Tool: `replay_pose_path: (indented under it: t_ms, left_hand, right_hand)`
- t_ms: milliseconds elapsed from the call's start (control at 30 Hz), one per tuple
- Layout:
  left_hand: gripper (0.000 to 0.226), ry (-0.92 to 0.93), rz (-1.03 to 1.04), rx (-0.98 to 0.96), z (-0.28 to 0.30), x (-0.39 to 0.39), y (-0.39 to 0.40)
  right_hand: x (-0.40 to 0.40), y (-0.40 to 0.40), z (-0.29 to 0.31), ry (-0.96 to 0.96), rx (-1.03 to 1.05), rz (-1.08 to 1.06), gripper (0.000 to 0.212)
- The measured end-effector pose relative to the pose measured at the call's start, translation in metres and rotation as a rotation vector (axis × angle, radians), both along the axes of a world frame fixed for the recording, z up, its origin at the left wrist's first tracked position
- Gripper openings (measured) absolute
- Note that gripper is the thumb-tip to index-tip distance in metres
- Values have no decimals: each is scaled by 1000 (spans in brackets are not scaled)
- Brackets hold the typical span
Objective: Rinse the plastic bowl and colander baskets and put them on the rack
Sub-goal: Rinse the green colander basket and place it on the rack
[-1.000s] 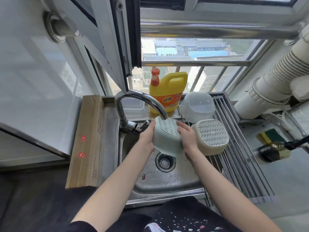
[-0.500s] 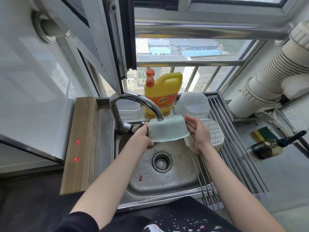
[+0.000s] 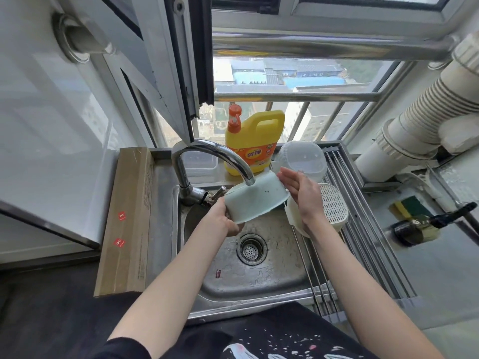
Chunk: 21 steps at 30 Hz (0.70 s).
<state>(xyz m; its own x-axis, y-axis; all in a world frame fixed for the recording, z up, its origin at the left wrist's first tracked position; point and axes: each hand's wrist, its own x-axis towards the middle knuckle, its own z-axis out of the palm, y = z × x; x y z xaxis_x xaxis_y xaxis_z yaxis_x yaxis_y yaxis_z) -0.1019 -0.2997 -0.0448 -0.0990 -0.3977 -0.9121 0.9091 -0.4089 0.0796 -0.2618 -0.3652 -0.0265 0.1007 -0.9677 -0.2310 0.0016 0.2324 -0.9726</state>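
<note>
My left hand point(image 3: 226, 221) grips the lower rim of a pale green colander basket point(image 3: 255, 200), held tilted under the tap spout point(image 3: 249, 180) over the sink point(image 3: 259, 270). My right hand point(image 3: 300, 194) is open, its fingers spread beside the basket's right end, touching or nearly touching it. A cream colander basket point(image 3: 333, 206) lies upside down on the rack point(image 3: 373, 244), partly behind my right hand. A clear plastic bowl point(image 3: 300, 159) rests upside down at the rack's far end.
A yellow detergent bottle point(image 3: 255, 145) stands behind the tap, next to a clear box point(image 3: 199, 164). A long cardboard box point(image 3: 129, 218) lies left of the sink. On the right counter are a sponge point(image 3: 412, 209) and a dark brush point(image 3: 425, 228).
The green basket has turned from showing its perforated bottom to lying on its side under the spout. My right hand let go of it and opened beside it.
</note>
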Motion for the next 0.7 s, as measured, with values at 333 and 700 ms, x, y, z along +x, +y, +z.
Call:
replay_pose_path:
  t_ms: [333,700]
  left_hand:
    - [25,-35,98,34,-11,-1,24]
    - [22,-7,150,112,-20,-1,45]
  right_hand:
    - [25,9,3,61,-78,102,37]
    - [41,21,0,64,-104,161,39]
